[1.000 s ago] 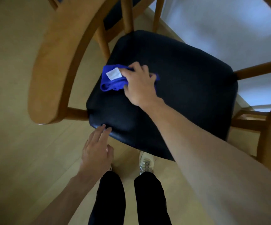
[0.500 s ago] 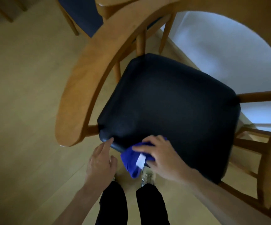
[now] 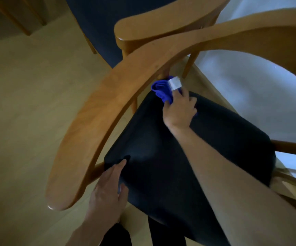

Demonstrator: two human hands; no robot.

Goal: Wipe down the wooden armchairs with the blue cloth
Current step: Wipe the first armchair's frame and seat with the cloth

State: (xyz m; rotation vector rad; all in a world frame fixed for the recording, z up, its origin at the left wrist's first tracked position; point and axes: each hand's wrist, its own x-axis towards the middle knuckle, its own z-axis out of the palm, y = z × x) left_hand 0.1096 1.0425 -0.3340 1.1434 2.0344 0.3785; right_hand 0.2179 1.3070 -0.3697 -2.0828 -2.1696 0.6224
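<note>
A wooden armchair [image 3: 97, 121] with a curved armrest and a dark padded seat [image 3: 188, 157] fills the view. My right hand [image 3: 179, 110] grips the bunched blue cloth [image 3: 162, 90], which has a white label, at the far left corner of the seat beside a wooden upright. My left hand [image 3: 108, 190] lies flat with straight fingers on the seat's near left corner, just under the armrest.
A second wooden armchair [image 3: 161, 23] with a dark seat stands just behind, its armrest overlapping this one. Pale wooden floor [image 3: 28, 112] lies to the left, a white wall to the right. My dark trouser legs show at the bottom edge.
My right hand has carried the cloth from the seat's near front edge to its far left corner. My left hand has slid further onto the seat corner. The view has come closer.
</note>
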